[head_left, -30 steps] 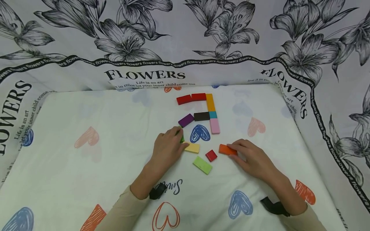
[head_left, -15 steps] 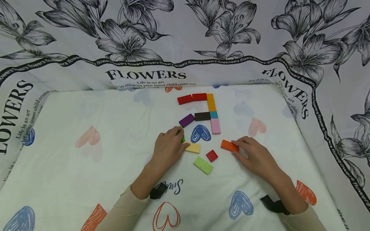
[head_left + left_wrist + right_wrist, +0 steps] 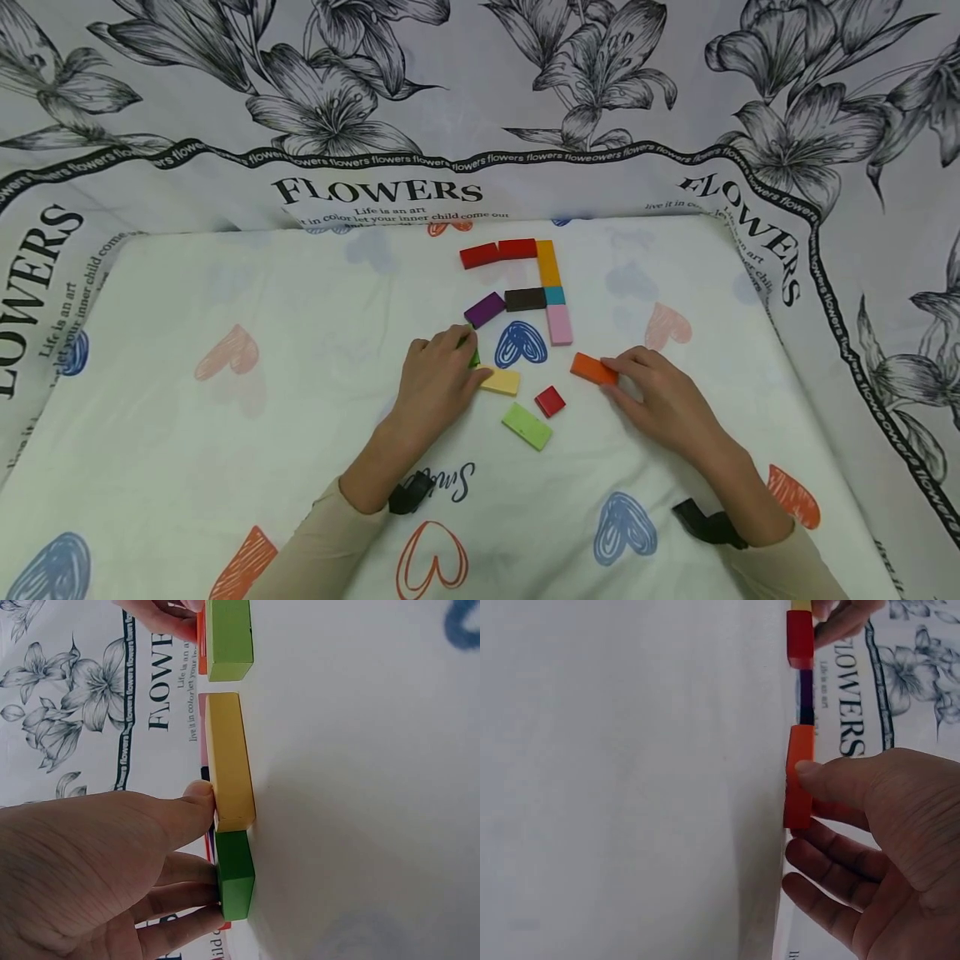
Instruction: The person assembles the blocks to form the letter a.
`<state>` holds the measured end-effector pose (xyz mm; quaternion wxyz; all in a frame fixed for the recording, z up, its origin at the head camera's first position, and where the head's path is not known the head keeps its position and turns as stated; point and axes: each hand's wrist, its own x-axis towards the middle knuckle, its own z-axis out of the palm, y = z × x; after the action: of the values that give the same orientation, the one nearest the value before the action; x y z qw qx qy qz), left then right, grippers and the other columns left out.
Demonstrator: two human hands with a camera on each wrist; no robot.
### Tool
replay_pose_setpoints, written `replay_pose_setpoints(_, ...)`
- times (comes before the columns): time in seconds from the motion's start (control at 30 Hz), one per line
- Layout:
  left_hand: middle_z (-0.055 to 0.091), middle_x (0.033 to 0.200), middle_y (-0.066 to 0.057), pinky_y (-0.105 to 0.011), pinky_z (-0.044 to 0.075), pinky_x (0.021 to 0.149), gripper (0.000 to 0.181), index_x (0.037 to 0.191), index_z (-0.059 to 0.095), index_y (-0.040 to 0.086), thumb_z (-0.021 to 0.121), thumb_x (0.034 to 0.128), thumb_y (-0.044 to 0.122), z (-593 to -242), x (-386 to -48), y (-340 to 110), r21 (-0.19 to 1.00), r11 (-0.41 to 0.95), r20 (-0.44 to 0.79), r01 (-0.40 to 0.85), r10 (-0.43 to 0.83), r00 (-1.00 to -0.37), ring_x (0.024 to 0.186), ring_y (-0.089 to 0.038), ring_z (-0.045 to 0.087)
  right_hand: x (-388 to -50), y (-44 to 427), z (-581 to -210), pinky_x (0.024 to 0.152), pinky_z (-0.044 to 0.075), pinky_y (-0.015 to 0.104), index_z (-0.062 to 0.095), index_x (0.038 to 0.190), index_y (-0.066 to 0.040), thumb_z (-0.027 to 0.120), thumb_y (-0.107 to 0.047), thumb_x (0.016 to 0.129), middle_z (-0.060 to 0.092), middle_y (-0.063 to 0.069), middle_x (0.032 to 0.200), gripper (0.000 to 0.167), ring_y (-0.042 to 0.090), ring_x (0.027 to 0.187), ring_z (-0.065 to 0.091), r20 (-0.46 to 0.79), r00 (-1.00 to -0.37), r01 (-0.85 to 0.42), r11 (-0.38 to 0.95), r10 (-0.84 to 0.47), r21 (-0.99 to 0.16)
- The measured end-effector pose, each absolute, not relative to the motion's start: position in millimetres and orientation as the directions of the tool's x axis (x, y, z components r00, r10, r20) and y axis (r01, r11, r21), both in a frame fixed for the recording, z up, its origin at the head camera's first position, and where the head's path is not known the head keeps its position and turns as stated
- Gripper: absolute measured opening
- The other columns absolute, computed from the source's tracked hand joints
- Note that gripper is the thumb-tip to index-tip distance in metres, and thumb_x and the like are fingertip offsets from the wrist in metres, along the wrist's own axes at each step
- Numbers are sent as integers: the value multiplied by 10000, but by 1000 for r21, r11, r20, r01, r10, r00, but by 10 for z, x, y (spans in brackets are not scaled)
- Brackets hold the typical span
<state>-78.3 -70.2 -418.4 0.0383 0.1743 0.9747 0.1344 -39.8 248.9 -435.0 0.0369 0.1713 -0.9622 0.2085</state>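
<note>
Fingers of my left hand [image 3: 442,375] rest against a green block [image 3: 235,876], while the thumb touches the yellow block [image 3: 500,382] beside it. From above, that hand covers most of the green block. With thumb and fingers, my right hand [image 3: 663,396] pinches the right end of an orange block [image 3: 595,368]; its other fingers hang free in the right wrist view. Between the hands are a small red block [image 3: 550,402] and a light green block [image 3: 527,427], both untouched. The orange block stands apart from the pink block [image 3: 559,324].
Farther back, two long red blocks [image 3: 517,249], an amber block [image 3: 549,263], a small teal block [image 3: 554,295], a black block [image 3: 525,299] and a purple block [image 3: 485,310] form a bent line with the pink one. The heart-print cloth [image 3: 315,333] covers the surface.
My right hand has moved the orange block slightly away from me and a little to the right, tilting it more. The left hand and the other blocks have stayed put.
</note>
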Motion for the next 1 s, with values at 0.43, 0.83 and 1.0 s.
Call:
replay_pose_setpoints(0.43,640,1445,-111,-499,538,1041,573,1417,668,87,747,977,446,-4204,-779,-695,245,913,-34,326,344,-938,1346,-302,633,-375,2470,-4287,867,630,474,740,1303,-62,831,-151,913,732,92,1158,410,256,1034,694,70,-954,-294,864,-291,-408)
replay_pose_setpoints(0.83,649,1432,-117,-494,547,1031,572,1410,677,90,759,968,444,-4209,-780,-689,245,909,-20,336,351,-936,1334,-307,638,-266,2226,-4166,980,620,428,746,1321,-146,854,-101,882,719,16,1325,455,236,1245,697,124,-867,-484,760,-482,-435)
replay_pose_setpoints(1.0,652,1429,-120,-499,550,1031,573,1409,678,87,760,967,444,-4220,-779,-695,244,911,-24,332,347,-937,1334,-308,641,-288,2088,-4205,995,618,399,761,1291,-154,842,-118,897,730,-5,1300,404,199,1232,696,116,-812,-566,722,-572,-398)
